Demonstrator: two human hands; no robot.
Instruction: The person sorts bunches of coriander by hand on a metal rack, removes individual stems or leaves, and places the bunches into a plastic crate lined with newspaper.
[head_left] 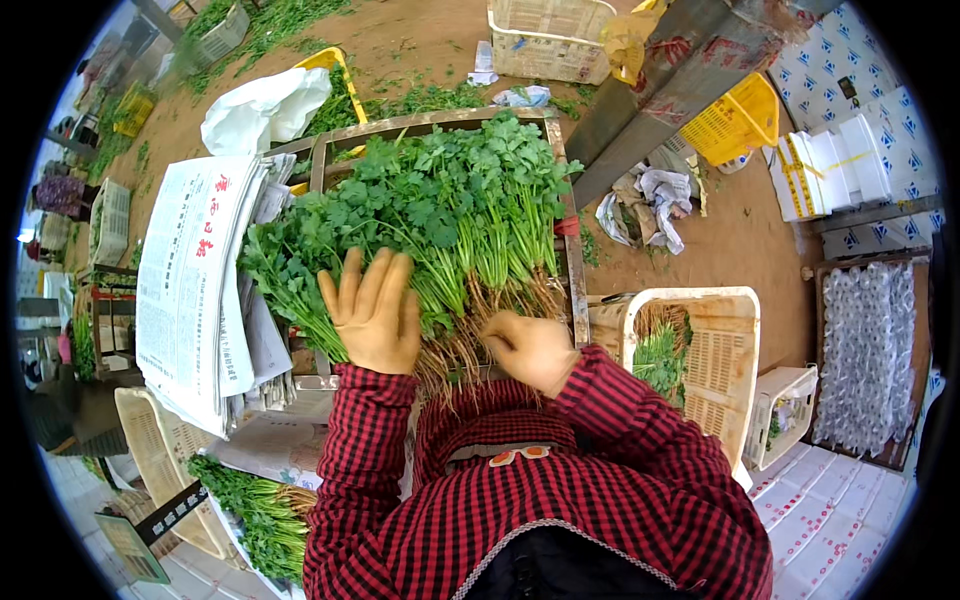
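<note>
A thick spread of coriander [430,205] lies on a metal-framed stand in front of me, leaves toward the far side and brown roots [455,350] toward my body. My left hand [376,312] rests flat on the left part of the leaves and stems, fingers stretched out. Over the roots, to the right of it, my right hand [532,350] is closed, with fingers curled in and tips against the root ends. Whether a root is pinched in those fingers is hidden.
Stacked newspapers [190,290] lean at the stand's left. On the right stands a cream crate [742,350] with more coriander in it. A metal post [660,105] rises beyond the stand's far right corner. At lower left, more coriander [255,515] lies near a scale [135,545].
</note>
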